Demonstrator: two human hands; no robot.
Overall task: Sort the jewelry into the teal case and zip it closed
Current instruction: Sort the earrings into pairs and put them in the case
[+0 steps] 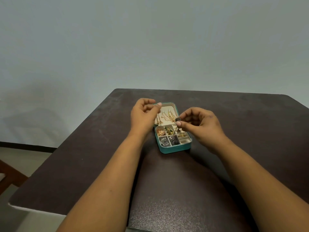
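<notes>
Near the far edge of the tabletop [100, 148], the teal case [173, 148] lies open, unzipped, lid hinged away from me, long axis running near-to-far. Most compartments already hold jewelry; chains hang in the lid. My right hand [202, 124] pinches a small dark earring [178, 119] above the tray. My left hand [143, 114] is loosely curled, apparently empty. Remaining, I judge: place the earring, close, zip.

Matt dark table [83, 164]; teal case [173, 149] lined in cream cloth.
</notes>
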